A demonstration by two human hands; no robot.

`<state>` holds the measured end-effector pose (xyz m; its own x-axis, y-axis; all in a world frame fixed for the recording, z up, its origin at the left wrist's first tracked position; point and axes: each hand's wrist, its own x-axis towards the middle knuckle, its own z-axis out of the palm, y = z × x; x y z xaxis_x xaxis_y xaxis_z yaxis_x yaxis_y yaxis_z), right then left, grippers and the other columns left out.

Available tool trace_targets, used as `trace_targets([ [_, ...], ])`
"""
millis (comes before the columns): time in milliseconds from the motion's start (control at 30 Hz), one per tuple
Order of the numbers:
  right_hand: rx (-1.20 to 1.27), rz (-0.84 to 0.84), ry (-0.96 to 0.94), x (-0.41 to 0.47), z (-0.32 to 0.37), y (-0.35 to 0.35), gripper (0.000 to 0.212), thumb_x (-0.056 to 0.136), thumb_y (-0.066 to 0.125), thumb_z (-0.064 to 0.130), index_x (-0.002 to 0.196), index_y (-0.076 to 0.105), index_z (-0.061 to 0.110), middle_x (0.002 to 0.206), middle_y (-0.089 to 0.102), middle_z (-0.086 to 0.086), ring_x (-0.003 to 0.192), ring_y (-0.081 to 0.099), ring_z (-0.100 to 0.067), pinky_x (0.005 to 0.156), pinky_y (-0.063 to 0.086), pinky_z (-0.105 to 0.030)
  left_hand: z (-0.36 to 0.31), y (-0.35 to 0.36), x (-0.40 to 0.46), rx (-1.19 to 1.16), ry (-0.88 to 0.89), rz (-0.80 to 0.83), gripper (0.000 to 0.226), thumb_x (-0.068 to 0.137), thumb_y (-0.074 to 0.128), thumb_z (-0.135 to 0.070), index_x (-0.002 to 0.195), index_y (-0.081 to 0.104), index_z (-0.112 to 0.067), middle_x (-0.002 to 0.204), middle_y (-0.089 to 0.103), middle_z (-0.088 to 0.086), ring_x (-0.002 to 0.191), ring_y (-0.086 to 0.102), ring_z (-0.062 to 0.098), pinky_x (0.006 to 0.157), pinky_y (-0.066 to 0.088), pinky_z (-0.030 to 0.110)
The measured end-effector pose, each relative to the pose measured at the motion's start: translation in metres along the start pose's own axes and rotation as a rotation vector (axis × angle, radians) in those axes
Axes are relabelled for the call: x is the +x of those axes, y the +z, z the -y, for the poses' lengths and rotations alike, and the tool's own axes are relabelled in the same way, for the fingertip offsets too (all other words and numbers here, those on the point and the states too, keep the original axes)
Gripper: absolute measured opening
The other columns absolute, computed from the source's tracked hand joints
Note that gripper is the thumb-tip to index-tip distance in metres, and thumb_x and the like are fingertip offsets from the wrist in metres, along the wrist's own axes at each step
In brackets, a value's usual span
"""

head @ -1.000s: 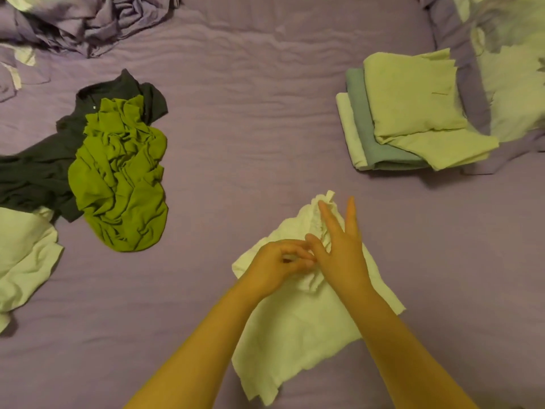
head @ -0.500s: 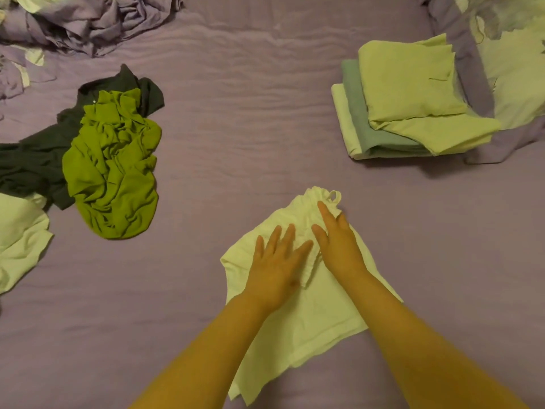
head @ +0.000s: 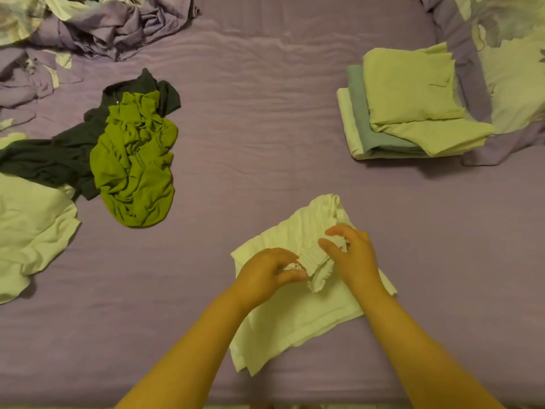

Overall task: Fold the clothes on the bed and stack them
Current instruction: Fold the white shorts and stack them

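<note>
Head view: the pale shorts (head: 298,314) lie on the purple bedsheet (head: 265,128), directly under both hands. The left hand (head: 265,271) pinches the gathered waistband with curled fingers; just beside it, the right hand (head: 352,255) curls thumb and fingers round the same ruffled edge. To fold well, I would draw the waistband taut between the fingertips, flatten the bunching, then lay the halves edge to edge. The folded stack (head: 410,113) waits well beyond the right fingertips. The shorts' drawstring and the fingertips underneath the cloth are hidden.
</note>
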<state>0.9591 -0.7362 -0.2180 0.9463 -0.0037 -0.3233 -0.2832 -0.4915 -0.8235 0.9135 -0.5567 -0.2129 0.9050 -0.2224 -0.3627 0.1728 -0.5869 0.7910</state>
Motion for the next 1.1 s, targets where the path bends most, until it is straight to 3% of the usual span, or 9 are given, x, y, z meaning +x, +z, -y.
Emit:
trace_targets([
  [200, -0.027, -0.059, 0.13, -0.063, -0.031, -0.012, 0.017, 0.085, 0.069, 0.026, 0.085, 0.053, 0.02, 0.098, 0.052, -0.002, 0.077, 0.05, -0.013, 0.062, 0.037, -0.015, -0.003, 0.019, -0.043, -0.1, -0.066, 0.159, 0.041, 0.082, 0.062, -0.053, 0.092, 0.073, -0.015, 0.102, 0.069, 0.0, 0.094, 0.06, 0.008, 0.086, 0.047, 0.026],
  [300, -0.013, -0.025, 0.206, -0.08, -0.056, -0.004, 0.041, 0.085, 0.069, 0.023, 0.117, 0.044, 0.018, 0.118, 0.052, -0.002, 0.104, 0.054, -0.021, 0.073, 0.042, -0.025, 0.01, 0.04, -0.045, 0.025, -0.118, 0.197, 0.064, 0.083, 0.046, -0.07, 0.076, 0.064, -0.009, 0.081, 0.062, 0.009, 0.078, 0.057, 0.021, 0.078, 0.047, 0.041],
  [367, -0.062, 0.02, 0.248, -0.085, -0.066, 0.001, 0.067, 0.087, 0.066, 0.023, 0.143, 0.028, 0.018, 0.137, 0.045, -0.004, 0.121, 0.049, -0.024, 0.086, 0.046, -0.031, 0.019, 0.05, -0.04, 0.141, -0.082, 0.135, 0.046, 0.094, 0.043, -0.056, 0.073, 0.062, -0.019, 0.076, 0.06, -0.003, 0.074, 0.053, 0.013, 0.078, 0.047, 0.038],
  [500, -0.722, -0.122, -0.059, -0.085, -0.072, 0.007, 0.082, 0.08, 0.072, 0.028, 0.147, 0.026, 0.023, 0.143, 0.041, -0.016, 0.126, 0.046, -0.034, 0.096, 0.044, -0.046, 0.032, 0.052, -0.014, 0.511, 0.057, -0.117, 0.04, 0.099, 0.033, -0.034, 0.124, 0.061, -0.021, 0.138, 0.051, 0.007, 0.127, 0.044, 0.03, 0.106, 0.035, 0.038],
  [667, -0.972, 0.087, -0.388, -0.054, -0.082, 0.031, 0.051, 0.098, 0.029, 0.051, 0.144, 0.03, 0.027, 0.151, 0.032, -0.013, 0.143, 0.015, -0.032, 0.109, 0.019, -0.058, 0.032, 0.046, 0.026, 0.773, 0.028, 0.097, 0.053, 0.104, 0.03, -0.035, 0.152, 0.007, -0.033, 0.16, -0.006, 0.006, 0.147, -0.009, 0.031, 0.117, -0.006, 0.046],
  [733, -0.951, 0.164, -0.224, -0.047, -0.098, 0.029, 0.056, 0.098, 0.006, 0.054, 0.139, 0.036, 0.03, 0.147, 0.04, -0.01, 0.143, 0.015, -0.029, 0.104, 0.024, -0.064, 0.037, 0.043, 0.039, 0.801, -0.049, 0.2, 0.062, 0.102, 0.032, -0.042, 0.151, -0.005, -0.034, 0.16, -0.013, 0.005, 0.146, -0.011, 0.03, 0.116, -0.004, 0.05],
  [800, -0.884, 0.144, -0.109, -0.051, -0.112, 0.023, 0.058, 0.098, 0.004, 0.053, 0.139, 0.038, 0.03, 0.148, 0.038, -0.013, 0.14, 0.023, -0.034, 0.104, 0.024, -0.064, 0.04, 0.037, 0.049, 0.777, -0.149, 0.273, 0.074, 0.098, 0.042, -0.045, 0.151, -0.009, -0.033, 0.16, -0.011, 0.005, 0.147, -0.005, 0.029, 0.117, 0.003, 0.05],
  [967, -0.279, -0.232, 0.423, -0.073, -0.098, 0.028, 0.098, 0.081, 0.057, 0.06, 0.151, 0.003, 0.02, 0.158, -0.002, -0.017, 0.145, 0.006, -0.034, 0.114, 0.015, -0.047, 0.036, 0.029, 0.07, 0.473, -0.2, 0.125, 0.086, 0.082, 0.065, -0.049, 0.149, 0.015, -0.029, 0.148, 0.028, 0.002, 0.133, 0.03, 0.026, 0.103, 0.035, 0.042],
  [1100, -0.009, -0.266, 0.457, -0.063, -0.076, 0.041, 0.095, 0.084, 0.068, 0.032, 0.151, 0.0, 0.027, 0.155, 0.015, -0.014, 0.139, 0.022, -0.034, 0.11, 0.027, -0.044, 0.029, 0.023, 0.088, 0.15, -0.334, 0.082, 0.061, 0.082, 0.064, -0.053, 0.131, 0.047, -0.02, 0.127, 0.053, 0.002, 0.112, 0.054, 0.024, 0.093, 0.047, 0.041],
])
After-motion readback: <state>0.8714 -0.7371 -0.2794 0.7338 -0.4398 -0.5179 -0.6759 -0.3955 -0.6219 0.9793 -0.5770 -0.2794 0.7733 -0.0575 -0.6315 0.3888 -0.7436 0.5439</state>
